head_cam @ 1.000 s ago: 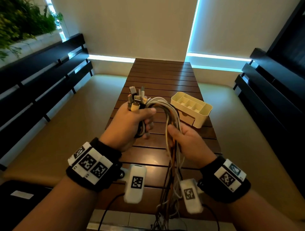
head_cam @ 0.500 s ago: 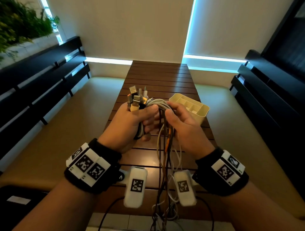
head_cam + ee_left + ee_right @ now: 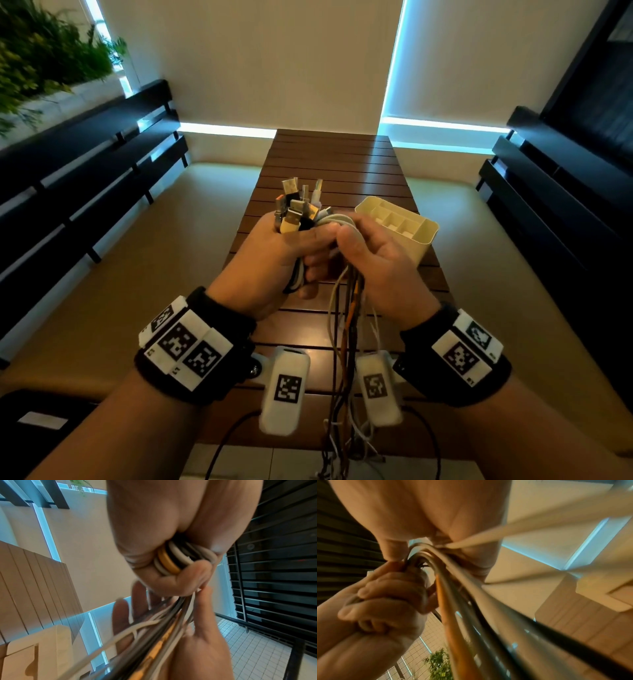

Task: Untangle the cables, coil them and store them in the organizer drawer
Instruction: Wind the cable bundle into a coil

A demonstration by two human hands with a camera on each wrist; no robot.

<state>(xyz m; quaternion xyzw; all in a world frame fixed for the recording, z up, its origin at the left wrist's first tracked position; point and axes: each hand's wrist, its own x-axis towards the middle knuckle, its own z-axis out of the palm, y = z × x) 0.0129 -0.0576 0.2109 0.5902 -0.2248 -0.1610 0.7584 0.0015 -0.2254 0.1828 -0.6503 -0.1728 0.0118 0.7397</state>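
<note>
Cables (image 3: 346,329) outside compartmented organizer (image 3: 419,240)

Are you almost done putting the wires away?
Not yet. Done: the plug ends are gathered in the left hand. In hand: the right hand grips the cables, which hang in one long uncoiled bunch off the table edge. Left: coiling them and storing them; none shows in the organizer compartments.
</note>
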